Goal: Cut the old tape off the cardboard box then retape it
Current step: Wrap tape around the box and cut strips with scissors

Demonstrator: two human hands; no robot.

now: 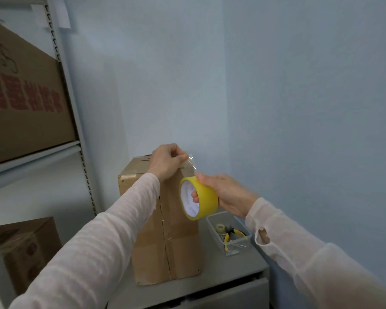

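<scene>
Head view showed the box point(181, 241) standing on end on a grey cabinet point(232, 270), close to the wall, with its long seam facing the person. Stood this way, its top edge was within easy reach, probably so that a new strip could be anchored there and drawn down over the seam. The roll point(206, 197) hung just off the box's upper right side, close enough to keep the clear strip point(191, 162) short and taut rather than let it fold on itself.

The left hand point(167, 162) sat at the box's top edge, its fingers curled and pinching the free end of the strip, seemingly to fix it there. The right hand point(224, 192) gripped the roll with fingers point(195, 194) hooked through the core and the thumb over the outer rim, a hold that would let the roll turn as tape paid out.

A sheen ran along the seam; whether that was old tape could not be told. Beside the box a clear tray point(243, 248) held yellow pliers point(227, 238).
</scene>
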